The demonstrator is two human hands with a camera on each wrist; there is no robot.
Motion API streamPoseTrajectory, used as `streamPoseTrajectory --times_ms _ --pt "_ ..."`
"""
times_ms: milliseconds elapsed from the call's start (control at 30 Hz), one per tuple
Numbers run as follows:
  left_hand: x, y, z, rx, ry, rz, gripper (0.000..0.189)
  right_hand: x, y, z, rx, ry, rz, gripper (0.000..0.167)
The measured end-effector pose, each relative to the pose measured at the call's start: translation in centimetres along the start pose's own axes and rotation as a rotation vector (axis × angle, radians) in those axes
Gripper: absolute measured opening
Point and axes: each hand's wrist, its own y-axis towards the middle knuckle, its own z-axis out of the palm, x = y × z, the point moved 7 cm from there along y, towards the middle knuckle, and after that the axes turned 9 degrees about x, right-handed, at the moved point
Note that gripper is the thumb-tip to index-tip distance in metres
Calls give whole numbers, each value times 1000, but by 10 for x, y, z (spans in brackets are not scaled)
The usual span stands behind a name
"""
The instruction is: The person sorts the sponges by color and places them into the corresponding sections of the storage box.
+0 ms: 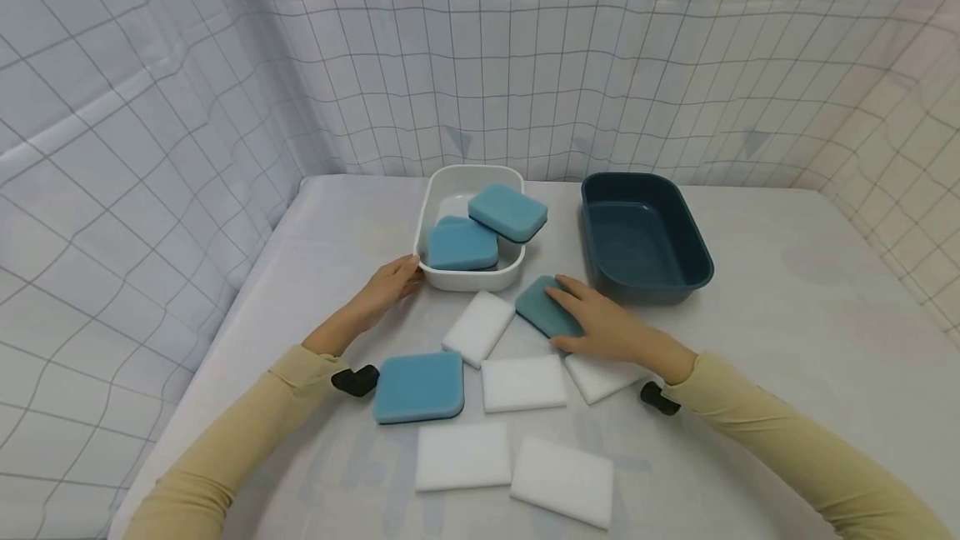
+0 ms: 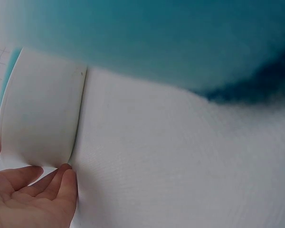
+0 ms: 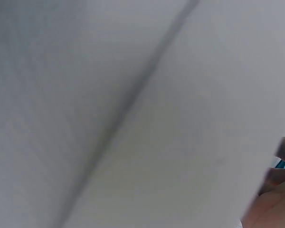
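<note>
My left hand [image 1: 386, 292] holds the near left corner of a white basin [image 1: 472, 281], its thumb at the rim and fingers against the outer wall. In the left wrist view the fingertips touch that wall [image 2: 42, 109] low down. Inside the basin lie blue sponges [image 1: 461, 246] with dark undersides; another blue sponge [image 1: 507, 211] leans over the right rim. My right hand [image 1: 600, 325] grips a blue-green sponge [image 1: 542, 307] between thumb and fingers, just in front of the dark blue basin [image 1: 645, 283]. The right wrist view barely shows the fingers.
White sponge blocks [image 1: 480, 327], [image 1: 523, 383] lie across the table's middle. One white block [image 1: 600, 375] is partly under the right wrist. Nearer are two more white blocks [image 1: 462, 457], [image 1: 564, 480] and a blue sponge [image 1: 420, 386] by the left wrist. Grid-patterned curtains [image 1: 555, 65] surround the table.
</note>
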Motion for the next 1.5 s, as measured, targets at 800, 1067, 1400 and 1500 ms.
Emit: streamPoseTrajectory --times_ms 800,1067,1400,1500 --pt "-2 -3 0 -3 -9 4 61 -1 0 -32 -108 -35 39 70" --pt "-2 -3 1 7 -14 14 61 3 7 -54 -219 -17 34 68" --pt "-3 -3 0 7 -18 24 60 9 29 -67 -267 -43 -12 67" --pt "-3 -3 0 7 -22 22 60 12 38 -70 -275 -50 -22 67"
